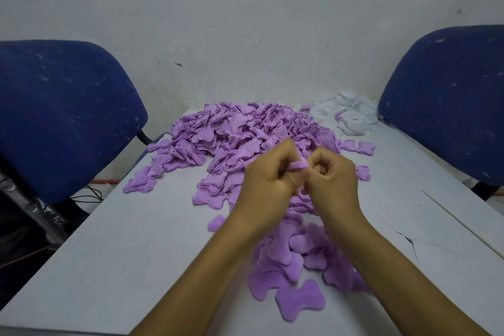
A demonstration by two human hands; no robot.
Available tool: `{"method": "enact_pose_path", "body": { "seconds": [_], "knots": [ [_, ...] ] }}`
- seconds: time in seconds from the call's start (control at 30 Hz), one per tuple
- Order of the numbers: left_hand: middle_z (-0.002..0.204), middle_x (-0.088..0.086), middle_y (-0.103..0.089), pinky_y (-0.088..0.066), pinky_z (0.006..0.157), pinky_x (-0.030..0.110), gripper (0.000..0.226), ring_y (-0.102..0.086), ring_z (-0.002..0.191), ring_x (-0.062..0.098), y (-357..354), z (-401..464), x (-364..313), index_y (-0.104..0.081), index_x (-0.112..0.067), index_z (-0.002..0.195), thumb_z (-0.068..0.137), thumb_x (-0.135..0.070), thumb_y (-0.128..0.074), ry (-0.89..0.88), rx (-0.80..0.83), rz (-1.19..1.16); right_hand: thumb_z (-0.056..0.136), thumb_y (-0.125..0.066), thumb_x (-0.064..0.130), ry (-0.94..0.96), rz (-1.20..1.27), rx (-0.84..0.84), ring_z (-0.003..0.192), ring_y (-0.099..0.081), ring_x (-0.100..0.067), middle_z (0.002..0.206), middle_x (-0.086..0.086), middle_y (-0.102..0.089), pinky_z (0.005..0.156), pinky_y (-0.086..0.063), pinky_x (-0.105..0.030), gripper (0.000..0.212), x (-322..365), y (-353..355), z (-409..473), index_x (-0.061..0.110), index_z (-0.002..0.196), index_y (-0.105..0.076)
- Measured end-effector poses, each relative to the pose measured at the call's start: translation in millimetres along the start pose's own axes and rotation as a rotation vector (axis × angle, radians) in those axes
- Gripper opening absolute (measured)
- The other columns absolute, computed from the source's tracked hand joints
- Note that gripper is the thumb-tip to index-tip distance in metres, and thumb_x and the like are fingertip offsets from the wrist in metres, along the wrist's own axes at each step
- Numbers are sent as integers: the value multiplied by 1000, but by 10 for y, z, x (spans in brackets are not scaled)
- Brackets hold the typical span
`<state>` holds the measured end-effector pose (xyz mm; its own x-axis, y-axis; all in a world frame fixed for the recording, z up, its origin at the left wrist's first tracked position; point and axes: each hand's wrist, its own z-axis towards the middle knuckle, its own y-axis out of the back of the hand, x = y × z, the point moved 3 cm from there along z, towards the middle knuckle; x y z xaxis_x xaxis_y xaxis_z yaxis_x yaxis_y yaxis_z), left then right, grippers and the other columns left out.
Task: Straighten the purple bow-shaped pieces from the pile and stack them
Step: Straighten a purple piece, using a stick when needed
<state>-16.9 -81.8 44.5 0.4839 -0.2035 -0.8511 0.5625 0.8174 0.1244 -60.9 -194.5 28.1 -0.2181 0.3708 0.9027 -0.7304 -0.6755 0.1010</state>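
Observation:
A big pile of purple bow-shaped pieces (240,133) covers the far middle of the grey table (114,254). Above the table's middle, my left hand (270,172) and my right hand (332,174) meet, and both pinch one small purple piece (300,165) between their curled fingers. Only a crumpled bit of that piece shows between the thumbs. Nearer to me, flattened purple pieces (297,262) lie overlapping in a loose heap under my forearms, with one flat bow (300,301) at its front.
A heap of white scraps (349,114) sits at the table's far right. Blue chair backs stand at the left (60,112) and at the right (447,95). A crack (409,243) runs across the table's right side. Stray purple pieces (360,147) lie right of the pile.

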Motion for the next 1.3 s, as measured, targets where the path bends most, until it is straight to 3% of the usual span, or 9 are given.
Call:
{"method": "enact_pose_path", "body": {
  "seconds": [0.07,0.23,0.4,0.6,0.77,0.9,1.07,1.2,1.3],
  "knots": [
    [57,-7,-41,-32,53,28,18,-35,57,11,-60,-31,-33,-43,-15,68,78,-14,-58,-33,-2,119,71,-54,-10,-2,-99,-32,43,-35,-5,48,0,-44,44,-28,-22,22,-30,-24,10,8,60,-51],
    [64,6,-50,-37,54,31,18,-44,61,21,-79,-5,-52,-45,-11,73,86,-13,-57,-117,-31,234,74,-55,-5,-72,-145,-68,49,-38,-11,51,-1,-47,47,-31,-28,19,-63,-51,78,9,62,-49],
    [68,-6,-55,-43,57,27,9,-51,62,13,8,69,39,-58,-23,90,94,-32,-58,62,-11,33,86,-59,-1,-199,116,17,38,-37,-12,40,4,-46,39,-26,-20,42,-62,6,89,22,52,-55],
    [81,7,-62,-56,62,32,15,-62,73,25,176,117,133,-64,-12,96,87,-1,-66,216,-75,-226,85,-64,-4,-222,217,158,41,-43,-17,46,-1,-52,41,-31,-20,28,20,-54,16,15,70,-51],
    [58,4,-66,-51,47,23,16,-58,44,15,272,119,118,-64,-2,73,80,12,-66,196,-125,-183,95,-51,-4,-248,244,381,44,-56,-16,59,-10,-67,39,-31,-17,22,74,-85,-54,15,85,-45],
    [51,1,-61,-46,43,20,23,-53,42,13,277,117,134,-64,-4,67,81,15,-65,260,-146,-100,97,-49,-6,-330,303,555,61,-69,-18,75,-17,-73,42,-46,-20,18,106,-77,-74,12,99,-49],
    [53,-4,-57,-43,52,23,25,-51,49,9,218,108,204,-64,-13,68,86,5,-64,308,-89,47,90,-53,-18,-100,33,659,77,-64,-23,102,-22,-61,57,-54,-26,51,141,25,0,20,125,-51],
    [63,-5,-60,-52,56,32,28,-57,57,9,242,101,228,-57,-14,72,98,-7,-51,352,-167,40,89,-58,-13,-184,189,727,90,-68,-24,111,-18,-60,74,-59,-34,51,91,153,63,24,123,-59],
    [69,-2,-60,-53,52,25,26,-57,48,0,410,142,228,-55,-12,78,102,-13,-45,399,-272,1,83,-73,-1,-32,63,577,89,-68,-14,109,-5,-62,72,-56,-24,52,78,198,97,37,116,-61]
  ]
}}
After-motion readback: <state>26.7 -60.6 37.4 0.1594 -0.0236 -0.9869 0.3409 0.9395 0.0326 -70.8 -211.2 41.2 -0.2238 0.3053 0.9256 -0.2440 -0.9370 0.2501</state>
